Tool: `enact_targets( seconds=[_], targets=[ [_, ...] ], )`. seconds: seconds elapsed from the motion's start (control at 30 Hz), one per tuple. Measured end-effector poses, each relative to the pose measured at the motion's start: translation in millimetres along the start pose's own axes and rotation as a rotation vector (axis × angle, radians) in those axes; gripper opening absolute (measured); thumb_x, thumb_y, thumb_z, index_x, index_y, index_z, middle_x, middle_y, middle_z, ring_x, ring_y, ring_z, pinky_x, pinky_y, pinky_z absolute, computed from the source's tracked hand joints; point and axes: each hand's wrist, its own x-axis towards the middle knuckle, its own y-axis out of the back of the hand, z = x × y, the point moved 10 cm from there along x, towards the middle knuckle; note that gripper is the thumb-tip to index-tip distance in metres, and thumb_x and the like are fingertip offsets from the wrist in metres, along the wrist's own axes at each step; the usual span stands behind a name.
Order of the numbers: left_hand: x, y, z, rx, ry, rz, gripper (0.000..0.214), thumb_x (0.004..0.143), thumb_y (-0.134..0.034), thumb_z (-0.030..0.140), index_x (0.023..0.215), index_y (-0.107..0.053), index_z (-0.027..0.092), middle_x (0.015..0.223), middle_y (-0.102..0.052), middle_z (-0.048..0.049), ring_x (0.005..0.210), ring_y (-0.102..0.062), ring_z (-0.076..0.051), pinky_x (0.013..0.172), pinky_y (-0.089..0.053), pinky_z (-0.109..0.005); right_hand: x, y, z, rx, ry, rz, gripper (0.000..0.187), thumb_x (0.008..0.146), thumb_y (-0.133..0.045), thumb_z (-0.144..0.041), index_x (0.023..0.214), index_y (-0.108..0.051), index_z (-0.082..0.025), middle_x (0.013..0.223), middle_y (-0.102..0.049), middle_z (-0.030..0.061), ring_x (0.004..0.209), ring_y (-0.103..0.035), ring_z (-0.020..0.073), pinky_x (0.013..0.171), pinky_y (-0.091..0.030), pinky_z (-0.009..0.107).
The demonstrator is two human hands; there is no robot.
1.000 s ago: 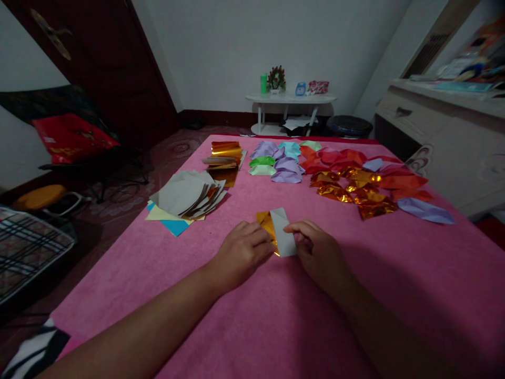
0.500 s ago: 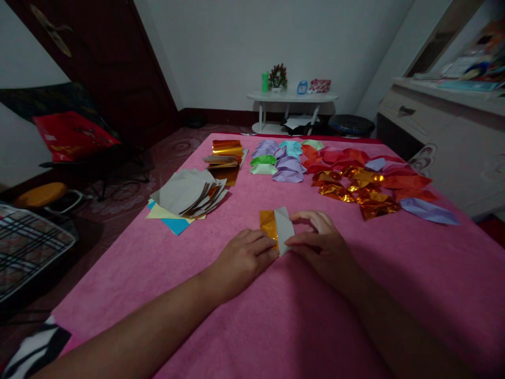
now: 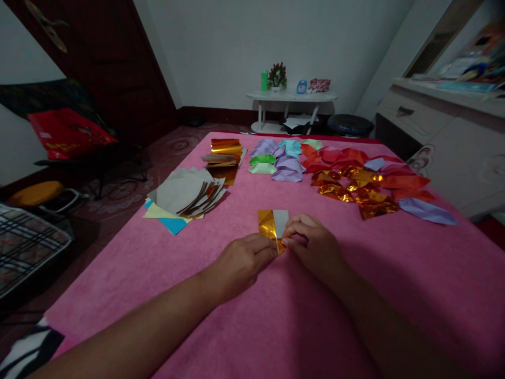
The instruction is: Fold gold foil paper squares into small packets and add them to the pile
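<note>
A small folded sheet of gold foil paper (image 3: 267, 225) lies on the pink cloth in front of me, its grey-white back showing on the right half. My left hand (image 3: 245, 259) rests at its lower left edge, fingers together and pressing it down. With thumb and index finger, my right hand (image 3: 315, 243) pinches the lower right corner, which is folded over and shows gold. Farther left lies a fanned stack of grey-backed paper sheets (image 3: 179, 190), with blue and pale yellow paper (image 3: 173, 223) beneath it.
Gold foil sheets (image 3: 224, 150) lie at the back left of the pink-covered table (image 3: 158, 300). Folded purple and green papers (image 3: 288, 168), red ones (image 3: 343, 157) and gold ones (image 3: 374, 202) spread across the back right. A chair holds a red bag (image 3: 71, 134); a cabinet (image 3: 442, 126) stands right.
My right hand has folded the paper's lower right corner inward, so gold now shows where grey-white was. Its fingers have closed in toward the left. The left hand stays nearly in place.
</note>
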Motion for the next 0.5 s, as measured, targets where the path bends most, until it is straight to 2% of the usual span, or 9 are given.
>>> enact_targets(
  seconds=[0.13, 0.27, 0.33, 0.5],
  targets=[
    [2, 1.2, 2, 0.004, -0.002, -0.007, 0.030, 0.094, -0.040, 0.013, 0.120, -0.054, 0.017, 0.107, -0.065, -0.0076, 0.093, -0.058, -0.017, 0.082, -0.050, -0.031, 1, -2, 1, -0.014, -0.010, -0.002, 0.012, 0.074, -0.063, -0.009, 0.070, -0.063, -0.020, 0.085, -0.059, 0.0018, 0.084, -0.055, 0.0168, 0.074, -0.043, 0.029],
    [5, -6.6, 1, 0.051, 0.047, -0.089, 0.028, 0.097, -0.037, 0.021, 0.112, -0.060, 0.017, 0.102, -0.063, -0.0075, 0.092, -0.057, -0.017, 0.078, -0.049, -0.029, 1, -3, 8, -0.055, -0.058, 0.019, 0.009, 0.073, -0.064, -0.012, 0.071, -0.061, -0.020, 0.083, -0.059, 0.0017, 0.084, -0.056, 0.0184, 0.075, -0.044, 0.030],
    [6, -8.1, 1, 0.057, 0.058, -0.107, 0.030, 0.097, -0.035, 0.022, 0.109, -0.062, 0.017, 0.100, -0.062, -0.0076, 0.092, -0.057, -0.017, 0.078, -0.048, -0.029, 2, -1, 14, -0.075, -0.108, 0.066, 0.010, 0.072, -0.066, -0.015, 0.079, -0.061, -0.021, 0.086, -0.059, 0.0022, 0.083, -0.058, 0.0189, 0.075, -0.045, 0.032],
    [6, -5.0, 2, 0.018, 0.060, -0.092, 0.029, 0.096, -0.037, 0.022, 0.107, -0.063, 0.015, 0.102, -0.061, -0.0082, 0.093, -0.056, -0.017, 0.081, -0.048, -0.030, 8, 5, 30, -0.132, -0.221, 0.172, 0.045, 0.068, -0.070, -0.025, 0.110, -0.056, -0.020, 0.105, -0.061, 0.0067, 0.076, -0.060, 0.0185, 0.069, -0.048, 0.033]
  ],
)
